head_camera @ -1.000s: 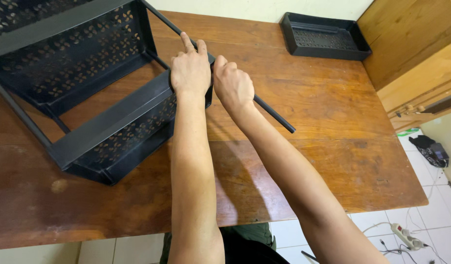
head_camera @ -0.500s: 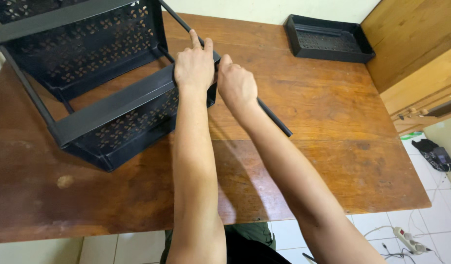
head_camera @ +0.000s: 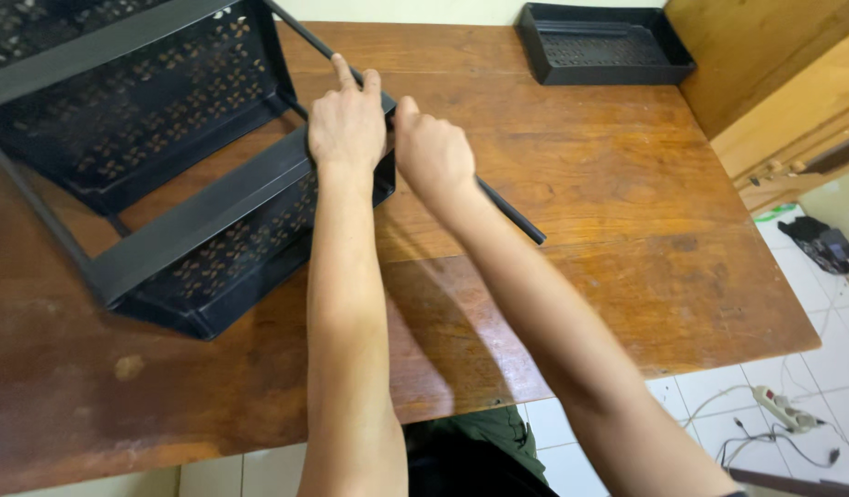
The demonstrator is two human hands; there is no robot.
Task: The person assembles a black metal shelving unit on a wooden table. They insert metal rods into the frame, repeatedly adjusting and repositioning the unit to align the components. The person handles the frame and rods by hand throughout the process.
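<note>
Mostly we saw bare wooden table, open room on its right half up to the right edge, tiled floor beyond it. One black perforated rack with two tiers in view lay tipped on the left half, its near corner well inside the front edge. One separate black tray sat at the far edge, well apart. One black rod ran diagonally from the rack's top, its free end resting on the table. Our left hand lay flat over the rack's corner and the rod, fingers together, not curled. Our right hand, just beside it, was closed around the rod. One power strip lay on the floor.
</note>
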